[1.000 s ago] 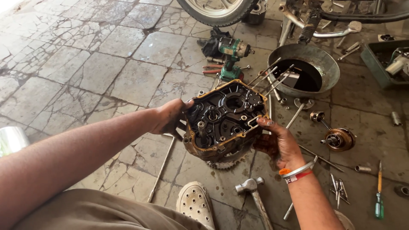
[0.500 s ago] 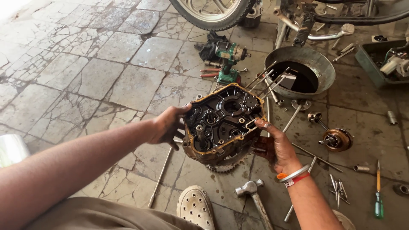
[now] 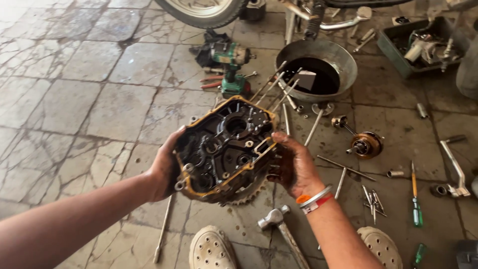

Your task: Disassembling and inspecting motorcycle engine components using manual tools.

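I hold a black, oily engine crankcase half (image 3: pixel 226 149) with an orange-brown gasket rim up off the floor between both hands. Long studs stick out of its upper right, and a sprocket's teeth show under its lower edge. My left hand (image 3: pixel 165 169) grips the case's left side. My right hand (image 3: pixel 294 167), greasy and wearing wrist bands, grips the right side with the thumb on the rim.
On the stone floor: an oil drain pan (image 3: pixel 343 60), a green impact driver (image 3: pixel 230 67), a hammer (image 3: pixel 279 226), a clutch part (image 3: pixel 366 144), green screwdrivers (image 3: pixel 416 199), loose bolts and rods, a parts tray (image 3: pixel 398 42), a kick lever (image 3: pixel 455 169). A motorcycle wheel (image 3: pixel 199 10) stands ahead. My shoes (image 3: pixel 211 249) are below.
The crankcase stays in both hands and has tilted slightly, its open face turned more toward me. The view has shifted a little; the hands keep their grip.
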